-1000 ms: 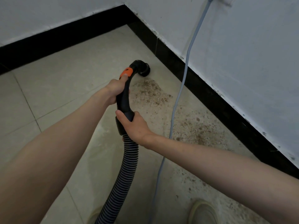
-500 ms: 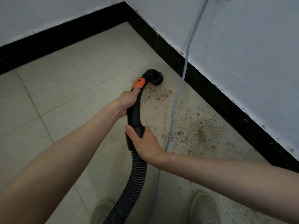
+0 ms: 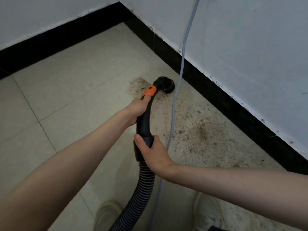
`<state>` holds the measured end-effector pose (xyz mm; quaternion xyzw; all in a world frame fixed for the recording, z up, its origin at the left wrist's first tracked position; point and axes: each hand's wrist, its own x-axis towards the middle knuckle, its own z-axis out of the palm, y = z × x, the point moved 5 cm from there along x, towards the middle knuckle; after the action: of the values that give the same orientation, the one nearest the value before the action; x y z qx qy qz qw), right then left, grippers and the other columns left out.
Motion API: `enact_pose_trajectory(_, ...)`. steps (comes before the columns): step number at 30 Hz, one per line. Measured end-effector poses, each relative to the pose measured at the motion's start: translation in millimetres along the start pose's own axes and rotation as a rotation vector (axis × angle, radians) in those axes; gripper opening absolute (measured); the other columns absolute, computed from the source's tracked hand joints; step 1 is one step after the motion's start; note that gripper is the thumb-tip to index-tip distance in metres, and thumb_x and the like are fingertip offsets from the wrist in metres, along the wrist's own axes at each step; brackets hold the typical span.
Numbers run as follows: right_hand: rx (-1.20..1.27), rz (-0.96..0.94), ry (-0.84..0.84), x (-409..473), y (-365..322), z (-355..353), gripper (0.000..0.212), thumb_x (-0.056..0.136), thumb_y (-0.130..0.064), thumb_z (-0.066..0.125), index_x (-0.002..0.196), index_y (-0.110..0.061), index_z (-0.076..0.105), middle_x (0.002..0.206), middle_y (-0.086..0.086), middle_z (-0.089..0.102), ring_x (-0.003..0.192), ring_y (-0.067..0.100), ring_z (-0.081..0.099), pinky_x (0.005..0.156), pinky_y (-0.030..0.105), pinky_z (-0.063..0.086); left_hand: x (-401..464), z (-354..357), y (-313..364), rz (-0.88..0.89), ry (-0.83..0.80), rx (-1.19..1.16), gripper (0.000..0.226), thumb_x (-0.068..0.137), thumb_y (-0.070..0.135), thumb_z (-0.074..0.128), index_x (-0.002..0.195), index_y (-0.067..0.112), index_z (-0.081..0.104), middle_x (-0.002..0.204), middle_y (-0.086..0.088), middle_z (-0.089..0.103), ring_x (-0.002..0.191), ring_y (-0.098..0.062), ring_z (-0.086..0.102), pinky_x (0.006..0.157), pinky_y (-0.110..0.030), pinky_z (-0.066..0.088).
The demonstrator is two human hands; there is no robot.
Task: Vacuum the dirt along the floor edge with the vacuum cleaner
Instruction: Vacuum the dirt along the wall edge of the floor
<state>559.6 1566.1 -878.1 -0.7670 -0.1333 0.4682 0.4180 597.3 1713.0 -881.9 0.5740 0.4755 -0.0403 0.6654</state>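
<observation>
1. Hands: two bare hands grasp one curved black plastic vacuum handle [image 3: 144, 120]. The left hand [image 3: 139, 110] wraps the upper part, thumb laid on its orange band [image 3: 149, 91]. The right hand [image 3: 154, 153] is curled round the lower collar, where one ribbed black flexible hose [image 3: 141, 189] joins and runs down out of view.
2. Nozzle: one round black vacuum nozzle [image 3: 167, 85] sits on the pale beige tiled floor [image 3: 75, 90], near the black skirting strip [image 3: 225, 99] of the right-hand white wall [image 3: 241, 47], but apart from it.
3. Dirt: brown scattered dirt shows in two main patches, a small one [image 3: 138, 83] just left of the nozzle and a wide one [image 3: 201, 132] along the right wall's edge.
4. Cord: one thin grey-blue cable [image 3: 180, 72] hangs down the wall and trails across the floor between nozzle and skirting.
5. Room: two walls meet in a corner at top. Open tile lies to the left.
6. Feet: two pale shoes, left [image 3: 106, 214] and right [image 3: 208, 212], at the bottom edge.
</observation>
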Motion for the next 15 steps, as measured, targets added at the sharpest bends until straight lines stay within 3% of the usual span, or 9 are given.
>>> enact_pose_trajectory(4, -0.019, -0.026, -0.042, 18.6, -13.1, 6.2, 0.046, 0.090, -0.060, 0.053, 0.109, -0.019, 0.043, 0.091, -0.007, 0.056, 0.079, 0.007, 0.059, 0.059, 0.021, 0.046, 12.3, -17.2, 8.3, 0.039, 0.062, -0.010, 0.052, 0.098, 0.048, 0.038, 0.109, -0.001, 0.051, 0.076, -0.010, 0.057, 0.064, -0.022, 0.054, 0.069, -0.032, 0.047)
enact_pose_trajectory(7, -0.021, -0.046, -0.092, 38.3, -30.2, 9.4, 0.050, 0.090, -0.059, 0.053, 0.113, -0.016, 0.044, 0.100, 0.001, 0.060, 0.088, 0.018, 0.063, 0.070, 0.030, 0.053, 26.3, -37.5, 19.2, 0.061, 0.175, 0.022, 0.059, 0.097, 0.051, 0.039, 0.115, -0.004, 0.052, 0.089, -0.014, 0.059, 0.076, -0.027, 0.056, 0.071, -0.033, 0.047)
enact_pose_trajectory(11, -0.020, -0.058, -0.173, 54.7, -54.3, 15.8, 0.058, 0.090, -0.059, 0.054, 0.118, -0.009, 0.046, 0.110, 0.015, 0.063, 0.096, 0.034, 0.066, 0.087, 0.051, 0.055, 40.3, -63.6, 27.1, 0.065, 0.267, -0.022, 0.063, 0.097, 0.051, 0.040, 0.122, -0.005, 0.050, 0.097, -0.017, 0.058, 0.084, -0.028, 0.056, 0.078, -0.036, 0.048)
enact_pose_trajectory(15, -0.058, -0.066, -0.211, 57.0, -57.3, 23.3, 0.057, 0.089, -0.060, 0.054, 0.115, -0.009, 0.047, 0.108, 0.014, 0.062, 0.095, 0.034, 0.066, 0.085, 0.049, 0.055, 40.6, -80.4, 19.9, 0.048, 0.280, -0.060, 0.058, 0.097, 0.051, 0.038, 0.117, -0.003, 0.050, 0.090, -0.014, 0.059, 0.077, -0.027, 0.057, 0.074, -0.035, 0.049)
